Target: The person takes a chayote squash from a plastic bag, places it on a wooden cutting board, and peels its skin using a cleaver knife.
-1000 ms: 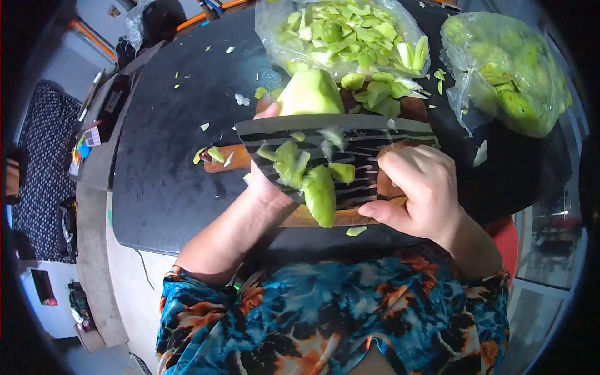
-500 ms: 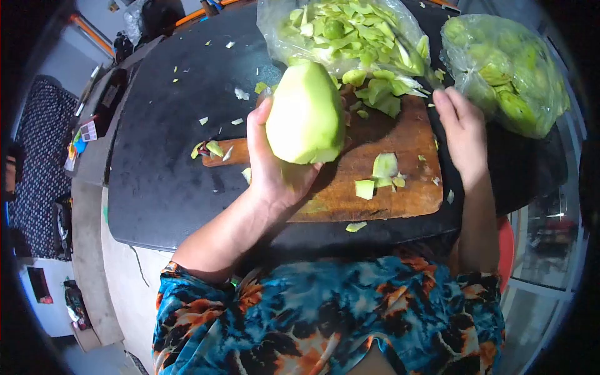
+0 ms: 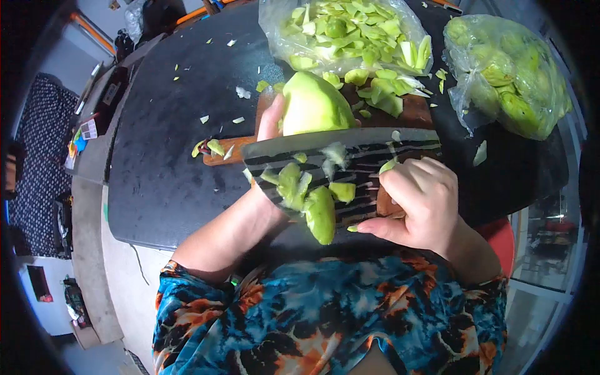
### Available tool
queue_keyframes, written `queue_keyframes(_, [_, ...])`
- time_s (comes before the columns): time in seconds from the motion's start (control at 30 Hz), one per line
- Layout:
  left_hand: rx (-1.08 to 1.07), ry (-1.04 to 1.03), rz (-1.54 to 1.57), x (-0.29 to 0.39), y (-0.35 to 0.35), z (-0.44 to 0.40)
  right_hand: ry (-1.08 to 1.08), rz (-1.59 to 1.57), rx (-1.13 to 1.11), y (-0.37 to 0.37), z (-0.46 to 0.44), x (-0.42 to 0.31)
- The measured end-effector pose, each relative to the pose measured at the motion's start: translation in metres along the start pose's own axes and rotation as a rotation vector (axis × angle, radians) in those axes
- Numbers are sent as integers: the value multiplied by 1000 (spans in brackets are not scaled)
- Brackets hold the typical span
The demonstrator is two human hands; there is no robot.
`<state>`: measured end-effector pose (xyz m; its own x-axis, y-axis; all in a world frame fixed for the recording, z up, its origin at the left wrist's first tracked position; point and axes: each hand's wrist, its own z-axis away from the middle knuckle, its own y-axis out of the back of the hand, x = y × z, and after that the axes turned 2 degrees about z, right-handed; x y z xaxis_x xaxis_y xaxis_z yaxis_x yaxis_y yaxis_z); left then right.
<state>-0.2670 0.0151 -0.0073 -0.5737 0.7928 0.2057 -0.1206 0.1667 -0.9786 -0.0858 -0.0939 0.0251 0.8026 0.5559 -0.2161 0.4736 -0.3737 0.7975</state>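
While the dark surface [image 3: 162, 206] spreads around the cutting board [image 3: 419, 111], the open bag of peelings [image 3: 275, 31] sits at the board's far side, where a knock from the blade could spill it. Beyond the board to the right, the bag of whole fruit [image 3: 512, 81] might shift if bumped. Over the board is the broad knife [image 3: 375, 145], its far edge seemingly up against the peeled fruit [image 3: 312, 103]; a slip there, through slick flesh or too hard a push, could turn the edge on the left hand [image 3: 259, 201]. That hand holds the fruit above the board, thumb along its left side; the other fingers are hidden, so whether they lie in the blade's path I cannot tell. Over the board's right end, the right hand [image 3: 428, 197] has its fingers curled around the knife's grip, thumb stretched out; juice could loosen that hold. Peel strips [image 3: 320, 215] clinging to the blade could fall toward the board, and scraps [image 3: 214, 147] on its handle could scatter if jostled.
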Motion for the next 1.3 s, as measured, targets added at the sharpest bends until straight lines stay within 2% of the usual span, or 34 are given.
queue_keyframes(0.13, [184, -125, -370, -3, -13, 4, 33, 7, -22, 4, -1, -3])
queue_keyframes(0.17, [167, -124, -454, -1, -10, 3, 41, 8, -26, 3, 0, -2])
queue_keyframes(0.3, [172, -99, -85, 2, 1, 1, -27, 86, 17, -2, -2, 15])
queue_keyframes(0.33, [180, -124, -42, 4, 2, 1, -161, 63, 43, -3, 0, 27])
queue_keyframes(0.37, [127, -143, -178, 1, -1, 2, -424, 52, 66, -3, -2, 40])
queue_keyframes(0.4, [74, -159, -313, -4, -6, 3, -540, 161, 68, -4, -1, 66])
queue_keyframes(0.43, [44, -141, -277, -9, -8, 5, -732, 102, 36, -3, 3, 88])
queue_keyframes(0.5, [-33, -129, -214, -10, -11, 3, -669, 39, 153, -3, 12, 107])
queue_keyframes(0.53, [18, -156, -254, -9, -11, 2, -619, -7, 190, 3, 16, 95])
queue_keyframes(0.6, [128, -188, -333, -6, -8, -2, -519, -214, 133, 17, 8, 59])
queue_keyframes(0.63, [78, -132, -359, -1, -2, -1, -426, -255, 66, 20, 10, 51])
queue_keyframes(0.7, [-36, -158, -283, -2, 14, -1, -221, -255, -15, 25, 3, 33])
queue_keyframes(0.77, [-103, 5, 30, 1, 17, 4, -82, -212, -20, 23, -3, 23])
queue_keyframes(0.8, [71, -38, -93, -1, 17, 5, -51, -201, -40, 24, -5, 17])
queue_keyframes(0.83, [249, -59, -218, -3, 17, 5, -69, -205, -49, 26, -7, 14])
queue_keyframes(0.9, [135, -72, -197, -5, 15, 5, -37, -190, -32, 24, -5, 17])
queue_keyframes(0.93, [7, -39, -62, -3, 11, 3, -20, -181, -23, 24, -4, 19])
queue_keyframes(1.0, [312, -135, -473, -9, -17, 5, -17, -193, -56, 28, -3, 17])
queue_keyframes(1.07, [189, -63, -381, -10, -17, 7, -6, -193, -66, 30, -1, 13])
queue_keyframes(1.2, [169, 13, -365, -10, -17, 9, 26, -141, -48, 28, -3, 10])
queue_keyframes(1.3, [367, -67, -483, -10, -14, 8, -5, -90, -58, 27, -2, 16])
